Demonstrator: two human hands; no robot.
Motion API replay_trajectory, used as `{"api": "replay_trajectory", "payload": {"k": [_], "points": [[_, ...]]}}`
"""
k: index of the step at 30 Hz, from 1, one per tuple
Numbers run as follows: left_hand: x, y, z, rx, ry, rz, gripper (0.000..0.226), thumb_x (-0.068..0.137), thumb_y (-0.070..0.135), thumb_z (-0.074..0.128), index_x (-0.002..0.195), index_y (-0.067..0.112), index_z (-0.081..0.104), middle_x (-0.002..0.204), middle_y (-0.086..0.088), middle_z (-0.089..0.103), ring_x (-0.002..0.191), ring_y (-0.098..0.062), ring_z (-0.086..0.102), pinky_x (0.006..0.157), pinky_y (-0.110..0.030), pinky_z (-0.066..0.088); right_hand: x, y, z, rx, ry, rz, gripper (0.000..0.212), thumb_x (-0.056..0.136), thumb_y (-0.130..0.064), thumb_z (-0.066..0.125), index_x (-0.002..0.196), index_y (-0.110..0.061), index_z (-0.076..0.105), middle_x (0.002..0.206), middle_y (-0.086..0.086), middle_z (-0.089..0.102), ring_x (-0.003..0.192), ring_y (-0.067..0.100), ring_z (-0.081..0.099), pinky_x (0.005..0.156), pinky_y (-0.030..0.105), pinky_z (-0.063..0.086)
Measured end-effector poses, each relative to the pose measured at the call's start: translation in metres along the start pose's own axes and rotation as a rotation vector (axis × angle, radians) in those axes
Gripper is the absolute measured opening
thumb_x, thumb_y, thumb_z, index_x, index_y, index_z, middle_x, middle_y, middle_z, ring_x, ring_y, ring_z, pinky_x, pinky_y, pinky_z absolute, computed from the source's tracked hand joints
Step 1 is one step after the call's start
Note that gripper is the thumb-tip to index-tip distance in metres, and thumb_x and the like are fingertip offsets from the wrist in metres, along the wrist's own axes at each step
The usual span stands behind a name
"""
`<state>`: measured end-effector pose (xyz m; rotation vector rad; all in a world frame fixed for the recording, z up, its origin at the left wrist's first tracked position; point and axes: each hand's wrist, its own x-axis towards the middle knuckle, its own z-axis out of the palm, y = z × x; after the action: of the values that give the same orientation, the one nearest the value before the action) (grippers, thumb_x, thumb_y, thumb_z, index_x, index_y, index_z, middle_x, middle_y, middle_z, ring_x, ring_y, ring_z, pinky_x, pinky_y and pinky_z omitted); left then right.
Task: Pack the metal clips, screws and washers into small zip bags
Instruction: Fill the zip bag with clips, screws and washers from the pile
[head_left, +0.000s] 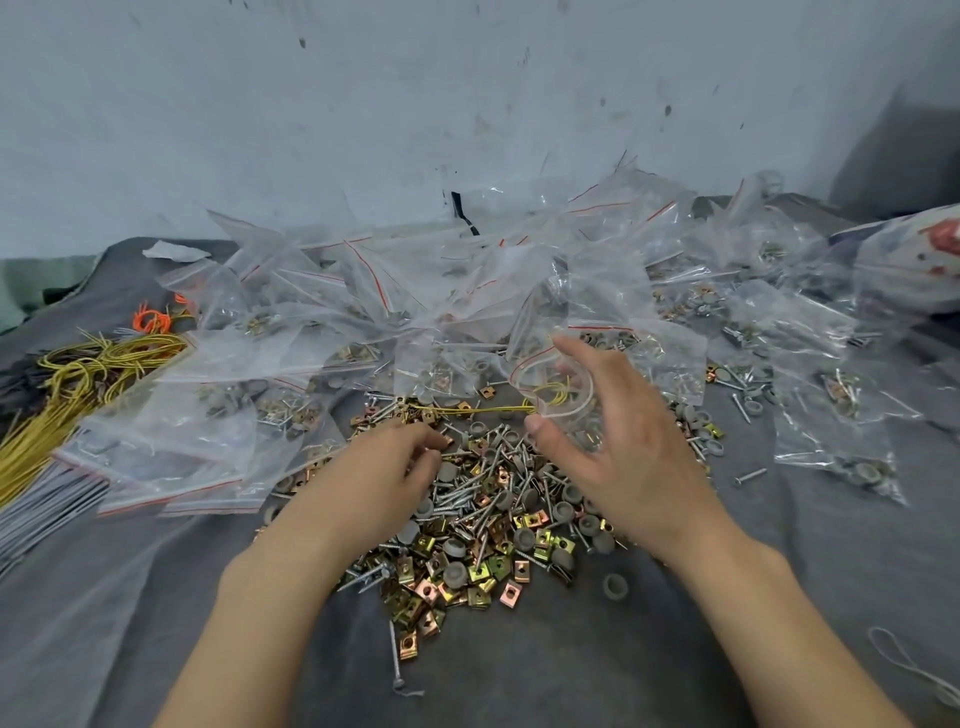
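Hardware lies heaped in front of me: a loose pile of brass-coloured square metal clips (470, 574), silver screws (470, 491) and round grey washers (563, 512) spread on the dark grey cloth (597, 654) between my two forearms. My left hand (387, 462) rests palm down on the far left edge of that pile, fingers curled and pinched together on something small; I cannot tell which piece it is. My right hand (618, 441) is raised just above the pile's far right side, thumb and fingers spread around the mouth of a small clear zip bag (550, 322) with a red seal line, keeping that mouth rounded open. The bag stands upward from my fingers, and a thin yellow wire tie (483, 410) lies across the hardware just below its opening. Beyond my hands I see a wide drift of filled clear zip bags (322, 322), most showing clips, screws and washers inside, reaching to the pale blue-grey wall (363, 114). More filled bags (831, 395) lie to the right, with a few stray screws beside them. At the left edge I see a bundle of yellow wire ties (88, 374) and some orange ones (153, 319).
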<state>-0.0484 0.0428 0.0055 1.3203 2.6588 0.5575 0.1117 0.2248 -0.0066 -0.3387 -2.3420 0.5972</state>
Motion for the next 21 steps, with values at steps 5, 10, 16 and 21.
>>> {"api": "replay_trajectory", "payload": {"k": [5,10,16,21], "points": [[0.0014,-0.0001,0.0017,-0.013,-0.038,-0.041,0.028,0.100,0.027,0.045,0.123,0.032,0.060,0.114,0.008,0.054,0.079,0.004,0.056,0.061,-0.010,0.036,0.0007,0.0007,-0.0005,-0.003,-0.006,-0.002,0.061,0.096,-0.056,0.052,0.150,-0.037,0.030,0.132,-0.015,0.049,0.124,0.002,0.044,0.109,0.032,0.033],[0.0039,0.0004,0.0004,-0.072,-0.078,-0.087,0.024,0.099,0.025,0.052,0.120,0.029,0.063,0.103,0.010,0.061,0.079,0.001,0.058,0.063,-0.014,0.042,0.0011,0.0009,-0.0007,-0.003,-0.002,-0.007,0.060,0.097,-0.056,0.052,0.149,-0.036,0.031,0.132,-0.015,0.049,0.124,-0.001,0.042,0.107,0.029,0.032],[0.0039,0.0051,0.0030,-0.023,-0.037,-0.113,0.018,0.099,0.026,0.050,0.109,0.028,0.064,0.084,0.016,0.063,0.070,0.003,0.058,0.056,-0.013,0.042,0.0001,-0.0023,-0.0001,-0.009,-0.024,-0.008,0.060,0.096,-0.058,0.051,0.149,-0.034,0.033,0.135,-0.010,0.052,0.129,0.009,0.047,0.109,0.032,0.033],[0.0044,0.0059,0.0057,-0.042,0.049,-0.151,0.020,0.097,0.025,0.046,0.098,0.027,0.066,0.063,0.008,0.064,0.040,0.000,0.049,0.041,-0.017,0.032,-0.0011,-0.0057,-0.0003,0.002,-0.068,-0.006,0.063,0.096,-0.060,0.052,0.149,-0.033,0.032,0.135,-0.011,0.049,0.126,0.005,0.043,0.109,0.033,0.035]]}}
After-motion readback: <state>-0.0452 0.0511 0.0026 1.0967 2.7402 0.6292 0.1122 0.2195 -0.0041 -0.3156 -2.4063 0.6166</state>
